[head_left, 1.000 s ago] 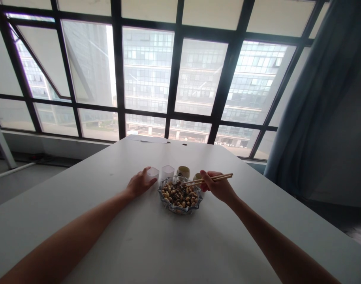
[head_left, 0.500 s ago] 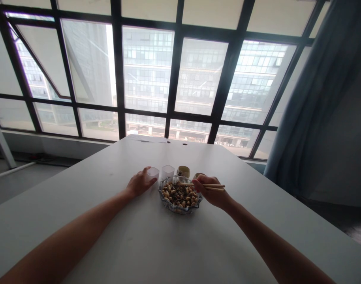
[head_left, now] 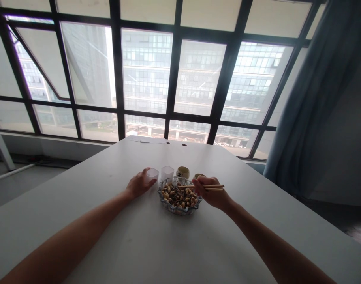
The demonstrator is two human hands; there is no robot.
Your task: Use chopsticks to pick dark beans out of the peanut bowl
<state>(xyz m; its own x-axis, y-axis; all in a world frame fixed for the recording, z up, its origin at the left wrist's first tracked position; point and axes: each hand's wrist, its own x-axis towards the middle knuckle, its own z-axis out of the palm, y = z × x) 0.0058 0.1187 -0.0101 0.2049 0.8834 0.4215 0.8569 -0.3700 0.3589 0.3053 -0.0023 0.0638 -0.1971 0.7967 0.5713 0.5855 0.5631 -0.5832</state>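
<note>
My left hand (head_left: 140, 184) is wrapped round the side of a translucent plastic cup (head_left: 152, 174) standing on the table. In my right hand (head_left: 210, 191) is a pair of chopsticks (head_left: 215, 187), their tips reaching over a scalloped glass bowl (head_left: 180, 210). The bowl holds a mix of nuts and dark seeds (head_left: 178, 196). Just behind it stand a second translucent cup (head_left: 167, 172) and a beige cup with dark markings (head_left: 183, 172). Another beige cup (head_left: 199, 175) is partly hidden by my right hand. Whether the chopsticks grip a piece is too small to tell.
Everything stands on a long white table (head_left: 109, 228) that runs toward large windows. White sheets of paper (head_left: 146, 139) lie at its far end, near dark round holes (head_left: 184, 144). A blue curtain (head_left: 299, 118) hangs at the right.
Both hands keep nearly the same positions, the left at the cup and the right with the chopsticks over the bowl. The view has shifted very slightly.
</note>
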